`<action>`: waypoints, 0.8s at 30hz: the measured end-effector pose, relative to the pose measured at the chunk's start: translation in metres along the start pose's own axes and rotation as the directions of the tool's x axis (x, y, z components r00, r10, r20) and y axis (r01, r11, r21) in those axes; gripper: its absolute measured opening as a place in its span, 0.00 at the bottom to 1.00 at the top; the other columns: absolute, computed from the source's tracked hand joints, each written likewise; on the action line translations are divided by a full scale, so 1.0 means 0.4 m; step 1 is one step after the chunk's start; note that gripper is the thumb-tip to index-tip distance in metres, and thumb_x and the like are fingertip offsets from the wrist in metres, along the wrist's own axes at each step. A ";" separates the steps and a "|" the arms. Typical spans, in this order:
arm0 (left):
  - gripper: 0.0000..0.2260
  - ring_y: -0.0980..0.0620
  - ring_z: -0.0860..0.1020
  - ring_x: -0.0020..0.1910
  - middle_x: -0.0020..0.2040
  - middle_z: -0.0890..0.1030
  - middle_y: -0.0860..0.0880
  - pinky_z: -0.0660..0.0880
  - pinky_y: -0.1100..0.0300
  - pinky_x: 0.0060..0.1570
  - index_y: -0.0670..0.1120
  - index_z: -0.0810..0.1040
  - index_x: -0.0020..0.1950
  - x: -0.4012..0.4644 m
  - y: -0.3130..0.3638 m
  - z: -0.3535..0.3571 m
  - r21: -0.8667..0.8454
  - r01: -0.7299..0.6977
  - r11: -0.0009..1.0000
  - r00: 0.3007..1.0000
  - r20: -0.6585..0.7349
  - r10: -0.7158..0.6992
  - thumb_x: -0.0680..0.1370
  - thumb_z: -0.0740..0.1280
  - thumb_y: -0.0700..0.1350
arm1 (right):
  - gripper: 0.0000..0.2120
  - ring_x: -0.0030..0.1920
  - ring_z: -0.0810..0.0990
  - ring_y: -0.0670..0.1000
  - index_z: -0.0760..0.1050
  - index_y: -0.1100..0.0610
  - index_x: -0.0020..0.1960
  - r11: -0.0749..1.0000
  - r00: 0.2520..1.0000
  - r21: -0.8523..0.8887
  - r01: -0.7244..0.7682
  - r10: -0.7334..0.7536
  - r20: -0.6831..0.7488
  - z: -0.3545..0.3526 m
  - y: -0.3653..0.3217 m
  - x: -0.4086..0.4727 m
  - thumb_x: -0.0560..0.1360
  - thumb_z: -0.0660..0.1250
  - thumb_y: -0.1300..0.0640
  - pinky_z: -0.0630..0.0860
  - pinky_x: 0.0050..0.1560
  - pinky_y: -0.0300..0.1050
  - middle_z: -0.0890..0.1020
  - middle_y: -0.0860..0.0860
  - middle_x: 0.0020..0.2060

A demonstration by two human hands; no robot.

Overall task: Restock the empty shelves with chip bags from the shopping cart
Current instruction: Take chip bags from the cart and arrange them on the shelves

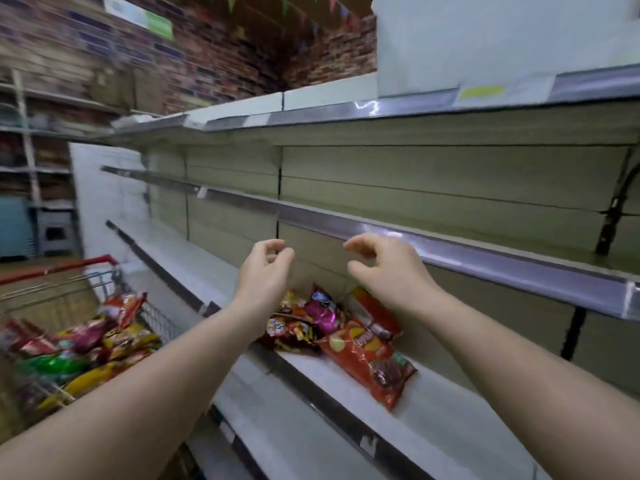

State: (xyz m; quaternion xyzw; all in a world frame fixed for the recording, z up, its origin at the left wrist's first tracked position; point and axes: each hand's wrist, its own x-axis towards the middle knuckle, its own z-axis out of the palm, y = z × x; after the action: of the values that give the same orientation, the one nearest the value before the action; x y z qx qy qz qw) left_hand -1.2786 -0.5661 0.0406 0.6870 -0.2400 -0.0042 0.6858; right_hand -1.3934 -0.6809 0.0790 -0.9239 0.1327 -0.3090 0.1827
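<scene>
Our left hand (265,271) and right hand (384,268): both released, fingers curled, empty | bags (346,330) heaped on the shelf (433,403), near its front edge | cart (69,306) at left, holding more bags

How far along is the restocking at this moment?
Early. Done: a small pile of chip bags lies on the lower shelf. In hand: nothing; the left hand and right hand hover open and empty above that pile. Left: the shopping cart holds many more bags, and the shelf above shows no bags, like the rest of the lower one.
</scene>
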 end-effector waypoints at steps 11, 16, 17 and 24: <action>0.12 0.54 0.75 0.45 0.55 0.74 0.47 0.70 0.61 0.40 0.46 0.69 0.64 0.162 -0.169 -0.190 0.116 0.136 0.984 0.956 -0.276 -0.100 0.81 0.58 0.46 | 0.16 0.60 0.74 0.48 0.73 0.53 0.63 0.968 0.962 0.232 0.098 -0.152 0.228 0.332 -0.030 0.223 0.76 0.63 0.56 0.68 0.59 0.40 0.77 0.51 0.60; 0.13 0.48 0.75 0.55 0.58 0.76 0.46 0.72 0.53 0.55 0.45 0.70 0.65 0.247 -0.241 -0.221 0.139 0.215 0.967 0.911 -0.385 -0.147 0.81 0.60 0.47 | 0.16 0.60 0.74 0.49 0.73 0.52 0.64 0.945 0.929 0.307 0.111 -0.208 0.305 0.451 -0.016 0.325 0.76 0.64 0.55 0.69 0.60 0.43 0.77 0.51 0.60; 0.13 0.48 0.75 0.53 0.58 0.76 0.46 0.72 0.54 0.53 0.45 0.70 0.65 0.260 -0.254 -0.226 0.140 0.223 0.965 0.905 -0.397 -0.151 0.81 0.59 0.47 | 0.16 0.60 0.74 0.49 0.73 0.52 0.64 0.942 0.922 0.315 0.112 -0.216 0.320 0.476 -0.014 0.345 0.76 0.63 0.55 0.69 0.61 0.44 0.77 0.51 0.60; 0.12 0.49 0.75 0.53 0.55 0.76 0.47 0.73 0.52 0.55 0.46 0.70 0.64 0.349 -0.346 -0.300 0.153 0.291 0.944 0.862 -0.470 -0.189 0.81 0.59 0.47 | 0.16 0.59 0.75 0.50 0.74 0.53 0.63 0.921 0.879 0.383 0.069 -0.238 0.414 0.655 -0.044 0.469 0.76 0.63 0.54 0.70 0.59 0.43 0.77 0.51 0.59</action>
State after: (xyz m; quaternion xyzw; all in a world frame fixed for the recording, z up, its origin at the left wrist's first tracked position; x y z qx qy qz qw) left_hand -1.0700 -0.5076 -0.0380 0.7651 0.0139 0.0952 0.6367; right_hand -1.0836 -0.6655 -0.0101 -0.9291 -0.0465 -0.1178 0.3476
